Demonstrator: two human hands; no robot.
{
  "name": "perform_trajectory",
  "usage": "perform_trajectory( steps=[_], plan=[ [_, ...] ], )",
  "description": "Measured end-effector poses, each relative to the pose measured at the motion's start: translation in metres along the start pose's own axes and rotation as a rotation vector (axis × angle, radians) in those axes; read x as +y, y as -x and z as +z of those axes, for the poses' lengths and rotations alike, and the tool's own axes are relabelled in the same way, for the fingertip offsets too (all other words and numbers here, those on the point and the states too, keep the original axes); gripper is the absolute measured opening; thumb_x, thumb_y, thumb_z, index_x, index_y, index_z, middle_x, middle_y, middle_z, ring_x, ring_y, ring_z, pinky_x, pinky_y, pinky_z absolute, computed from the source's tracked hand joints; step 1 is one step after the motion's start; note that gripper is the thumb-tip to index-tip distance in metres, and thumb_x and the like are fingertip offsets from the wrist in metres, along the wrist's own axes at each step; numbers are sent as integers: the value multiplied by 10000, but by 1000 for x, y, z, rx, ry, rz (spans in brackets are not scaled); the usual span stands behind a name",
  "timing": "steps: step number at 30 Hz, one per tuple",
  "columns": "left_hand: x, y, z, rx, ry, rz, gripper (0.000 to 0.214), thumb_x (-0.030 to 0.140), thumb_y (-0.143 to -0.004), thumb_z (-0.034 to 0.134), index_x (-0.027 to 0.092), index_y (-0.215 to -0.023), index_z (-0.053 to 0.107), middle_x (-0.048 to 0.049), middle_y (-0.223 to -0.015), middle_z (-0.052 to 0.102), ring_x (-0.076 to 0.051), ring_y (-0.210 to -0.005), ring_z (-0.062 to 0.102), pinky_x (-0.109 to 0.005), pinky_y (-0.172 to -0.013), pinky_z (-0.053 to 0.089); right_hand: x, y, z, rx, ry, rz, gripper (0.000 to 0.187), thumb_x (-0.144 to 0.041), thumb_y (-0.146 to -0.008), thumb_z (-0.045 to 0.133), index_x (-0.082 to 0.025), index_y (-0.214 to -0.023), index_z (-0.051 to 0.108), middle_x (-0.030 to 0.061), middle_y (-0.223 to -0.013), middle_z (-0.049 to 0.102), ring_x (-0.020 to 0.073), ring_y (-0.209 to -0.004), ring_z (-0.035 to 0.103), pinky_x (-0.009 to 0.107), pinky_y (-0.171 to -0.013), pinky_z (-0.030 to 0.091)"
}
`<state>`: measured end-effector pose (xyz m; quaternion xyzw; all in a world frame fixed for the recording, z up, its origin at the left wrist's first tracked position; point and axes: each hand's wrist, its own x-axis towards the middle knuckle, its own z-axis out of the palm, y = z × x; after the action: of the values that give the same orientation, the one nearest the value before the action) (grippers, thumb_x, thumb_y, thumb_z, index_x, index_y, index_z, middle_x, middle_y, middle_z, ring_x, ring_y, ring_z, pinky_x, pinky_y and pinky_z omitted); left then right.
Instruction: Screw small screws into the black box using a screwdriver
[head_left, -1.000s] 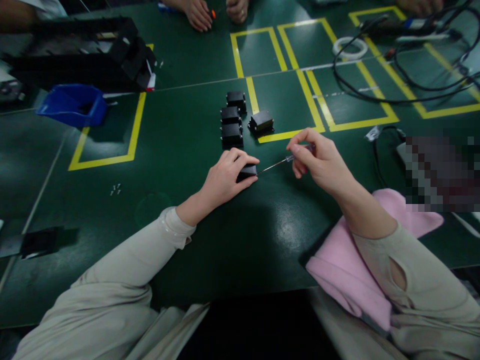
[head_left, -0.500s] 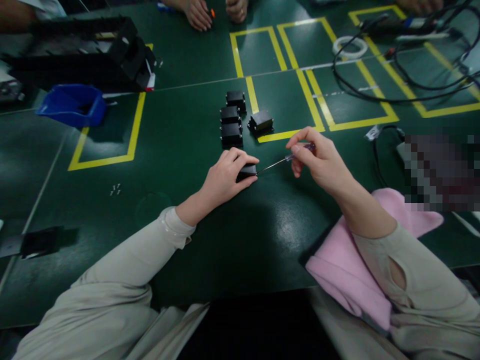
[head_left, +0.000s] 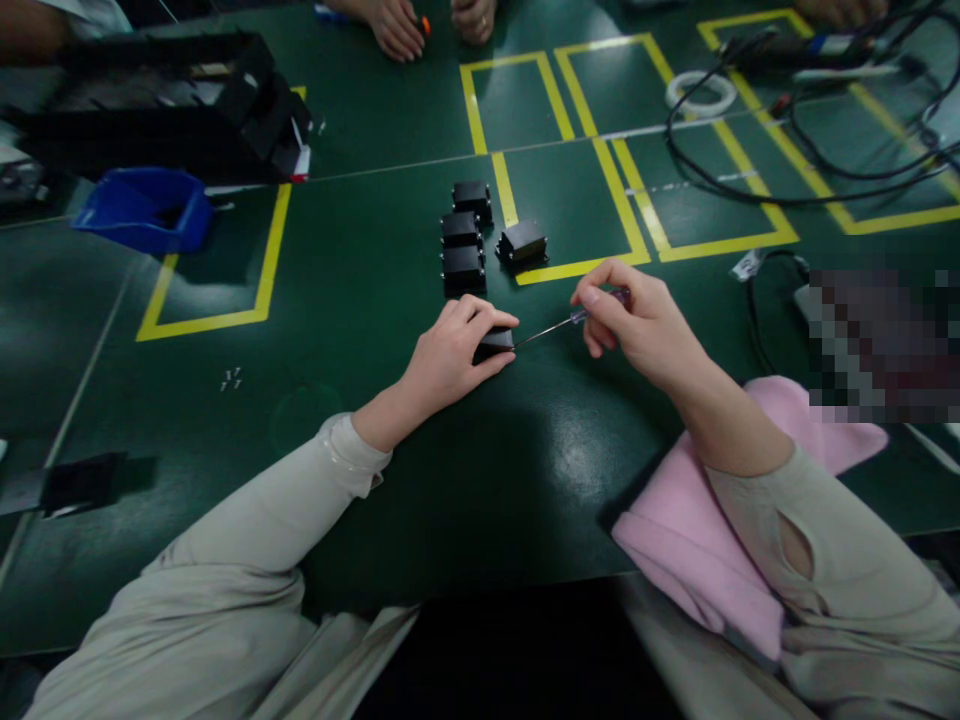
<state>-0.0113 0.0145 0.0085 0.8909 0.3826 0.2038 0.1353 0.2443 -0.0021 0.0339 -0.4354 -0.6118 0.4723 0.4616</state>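
Under my left hand [head_left: 455, 350] a small black box [head_left: 493, 346] is gripped against the green table, thumb along its near side and fingers over the far side. My right hand [head_left: 628, 312] is closed around the clear purplish handle of a screwdriver [head_left: 556, 325]. Its thin shaft slants down to the left, and the tip meets the right end of the box; any screw there is too small to make out. Just beyond my left hand stands a column of similar black boxes [head_left: 463, 265], with another black box [head_left: 523, 243] to their right.
Several small screws [head_left: 231, 378] lie on the table at left. A blue bin [head_left: 146, 212] and long black racks [head_left: 165, 110] stand at far left. A pink cloth [head_left: 697, 540] lies under my right forearm. Cables [head_left: 712, 185] and a tape roll [head_left: 700, 94] are at far right; another person's hands [head_left: 397, 28] rest opposite.
My right hand and the screwdriver have shifted very slightly, with the tip still at the box's right end. Otherwise nothing visibly differs.
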Motion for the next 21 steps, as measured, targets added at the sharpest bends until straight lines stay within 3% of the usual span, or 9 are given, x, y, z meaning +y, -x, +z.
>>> perform_trajectory(
  steps=[8,16,21],
  plan=[
    [0,0,1,9,8,2,337,292,-953,691,228,-1271,604,-75,-1226,611,-257,-1140,582,-412,-952,516,-1,1,0,4,11,-24,233,-398,-962,691,-222,-915,546,-97,-525,530,80,-430,542,225,-466,427],
    [0,0,0,2,14,-9,315,330,-972,666,231,-1266,609,-78,-1218,614,-260,-1130,581,-414,-941,513,-2,0,0,-4,5,16,300,-471,-953,689,-209,-852,582,-114,-474,413,66,-384,463,232,-427,403],
    [-1,1,1,8,24,-3,314,324,-974,661,229,-1268,608,-76,-1218,614,-257,-1132,582,-415,-944,513,-1,1,0,13,5,-19,222,-386,-962,696,-231,-922,543,-104,-529,514,76,-423,528,226,-457,421]
  ],
)
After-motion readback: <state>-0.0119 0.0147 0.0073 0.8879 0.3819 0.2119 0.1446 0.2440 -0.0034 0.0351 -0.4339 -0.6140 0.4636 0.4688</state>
